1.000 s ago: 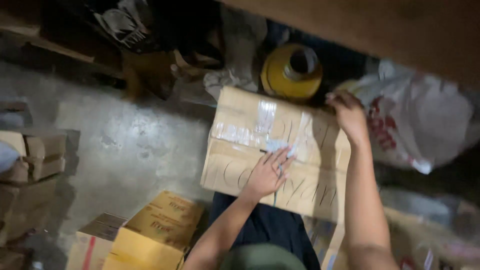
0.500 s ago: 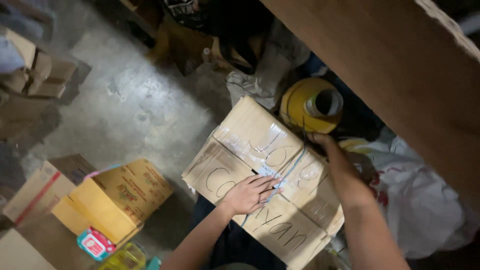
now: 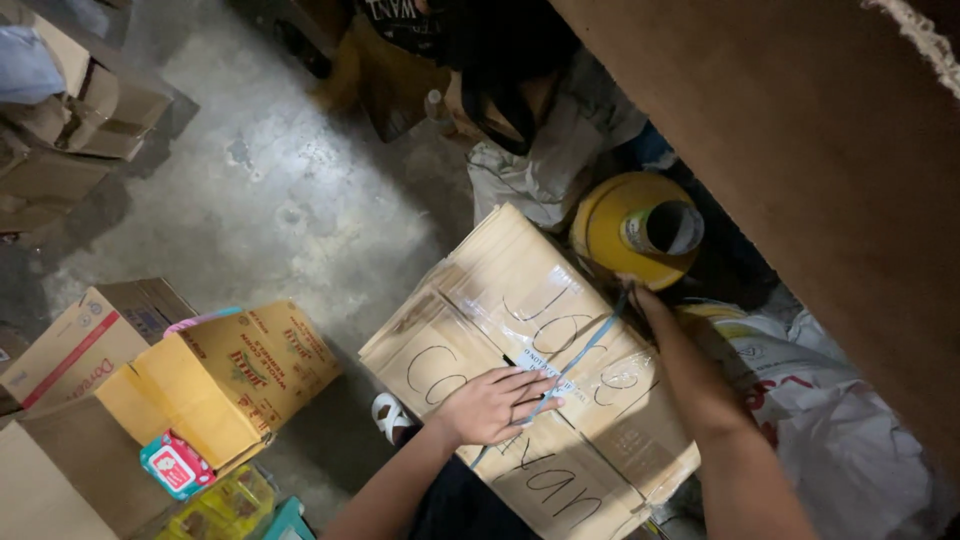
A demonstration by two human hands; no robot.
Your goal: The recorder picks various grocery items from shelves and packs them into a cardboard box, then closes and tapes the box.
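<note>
A taped cardboard box (image 3: 530, 390) rests on the person's lap, above the concrete floor (image 3: 270, 210). Since a second ago the view has swung round and a thin grey strap (image 3: 585, 350) now runs across the box top, from about 2 o'clock down to 7 o'clock, where before only tape showed.

The left hand (image 3: 492, 405), earlier spread flat in the middle, now presses the strap down near the centre, fingers together over it. The right hand (image 3: 640, 297) has moved from the far corner to the box's 1 o'clock edge; its grip there is hidden, so I cannot tell whether it is closed.

A yellow drum (image 3: 632, 228) sits just beyond, and a yellow carton (image 3: 235, 375) lies at 9 o'clock.
</note>
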